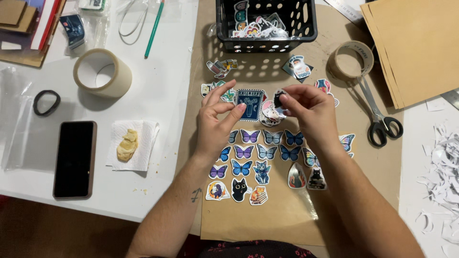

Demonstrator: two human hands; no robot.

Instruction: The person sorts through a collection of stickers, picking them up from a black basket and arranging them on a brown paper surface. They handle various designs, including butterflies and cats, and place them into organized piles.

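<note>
The single head-worn camera is looking almost straight down from above the person's seat, facing away from the body across the white table top [158, 95]. It is sitting close: both bare forearms are entering from the bottom edge and the hands are meeting near centre frame. The brown kraft paper sheet [287, 215] is filling the middle, the black perforated plastic basket [267, 45] is getting cropped by the top edge, and the white paper offcuts [442, 172] are running off the right edge.
</note>
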